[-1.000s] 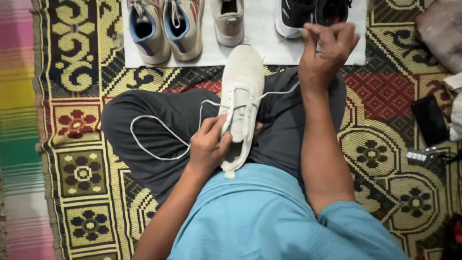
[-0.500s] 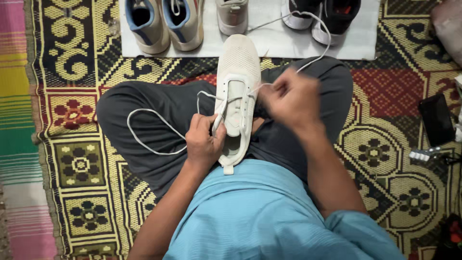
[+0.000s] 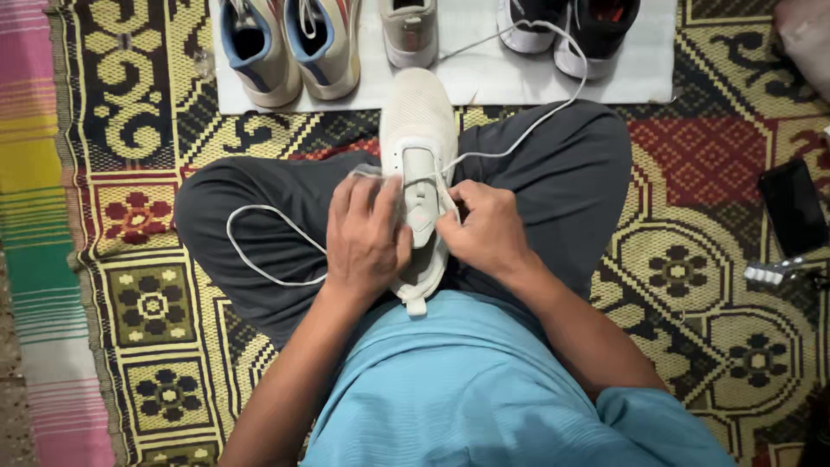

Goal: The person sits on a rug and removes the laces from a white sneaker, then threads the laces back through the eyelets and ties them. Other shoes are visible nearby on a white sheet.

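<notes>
I hold the white mesh sneaker (image 3: 418, 130) on my crossed legs, its toe pointing away from me. My left hand (image 3: 365, 238) is closed over the left side of the shoe, fingers pressing on the eyelet row beside the tongue. My right hand (image 3: 486, 232) is pinched together on the white shoelace (image 3: 553, 105) just at the right eyelets.

From the right grip, the lace runs up and away in a long loop, over my knee and onto the white sheet (image 3: 467, 73) ahead. From under the left grip, another loop lies across my thigh to the outer side.

I think the far loop could catch on the black sneakers (image 3: 575, 26) beyond the right hand when I pull, because it lies around them. The lace tip may also slip out of the pinch, since the eyelet is small. The shoe only rests on my lap, so a strong pull could tilt it.

Under me is a woven patterned mat (image 3: 692, 268). Ahead of the left hand stand a blue-lined pair of sneakers (image 3: 290, 43) and one grey shoe (image 3: 409, 30). Well to the outer side of the right hand lies a dark phone (image 3: 793, 206).
</notes>
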